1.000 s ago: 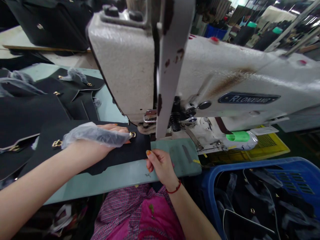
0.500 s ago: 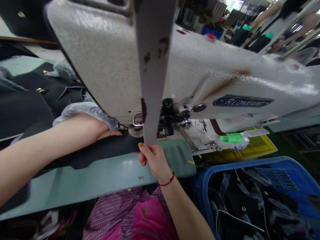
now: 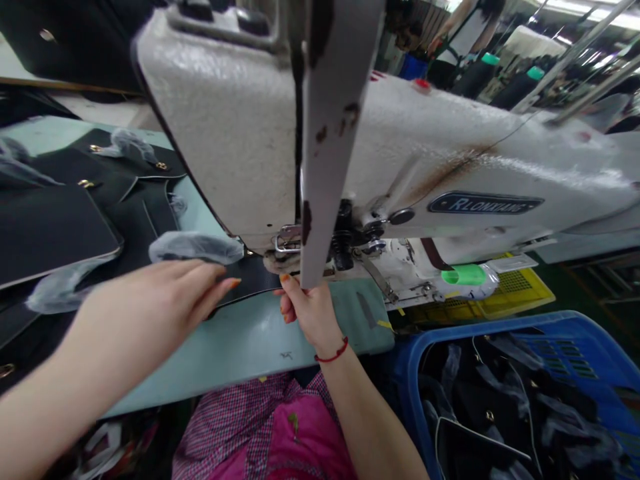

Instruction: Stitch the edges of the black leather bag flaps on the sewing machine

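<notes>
A black leather bag piece (image 3: 254,279) lies under the presser foot of a white sewing machine (image 3: 225,153). My right hand (image 3: 316,320), a red string on its wrist, is closed at the piece's near edge, just below the needle area; the metal bar in front hides some fingers. To the left, my left hand (image 3: 165,293) hangs over the leather, its fingers pressed together and pointing at the machine. What those fingers hold, if anything, is hidden. Behind it runs a clear plastic wrapping (image 3: 195,248) around a part of the bag.
An upright metal bar (image 3: 327,147) crosses my view before the machine. Black bag pieces (image 3: 55,220) with gold fittings cover the left table. A blue basket (image 3: 415,363) of bag pieces stands at right, a yellow crate (image 3: 530,293) behind it. A person (image 3: 465,33) is in the background.
My left hand has come back toward me from beside the presser foot, baring the plastic wrapping. The leather's near edge has shifted away from me. My right hand stays beside the needle area.
</notes>
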Demonstrator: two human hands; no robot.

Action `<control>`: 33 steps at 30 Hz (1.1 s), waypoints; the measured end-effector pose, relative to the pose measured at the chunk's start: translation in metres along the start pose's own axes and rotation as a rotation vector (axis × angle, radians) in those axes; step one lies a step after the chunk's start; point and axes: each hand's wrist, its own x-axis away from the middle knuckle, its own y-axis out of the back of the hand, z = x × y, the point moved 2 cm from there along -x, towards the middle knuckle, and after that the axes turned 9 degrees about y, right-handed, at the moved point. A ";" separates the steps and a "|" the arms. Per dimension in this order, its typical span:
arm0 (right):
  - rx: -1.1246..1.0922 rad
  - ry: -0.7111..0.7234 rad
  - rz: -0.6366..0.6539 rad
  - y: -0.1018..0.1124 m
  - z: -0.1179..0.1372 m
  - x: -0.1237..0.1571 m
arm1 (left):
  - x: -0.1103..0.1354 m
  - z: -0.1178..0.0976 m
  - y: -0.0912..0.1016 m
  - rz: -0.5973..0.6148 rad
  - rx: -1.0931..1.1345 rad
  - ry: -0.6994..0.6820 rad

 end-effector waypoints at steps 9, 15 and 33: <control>0.082 0.027 0.016 0.001 0.002 0.000 | 0.034 -0.021 -0.115 0.525 1.602 0.632; 0.150 0.086 0.022 0.002 0.003 0.000 | -0.002 -0.015 -0.112 0.460 1.543 0.853; 0.015 -0.007 0.007 0.002 -0.012 0.045 | -0.012 -0.013 -0.111 0.583 1.539 0.654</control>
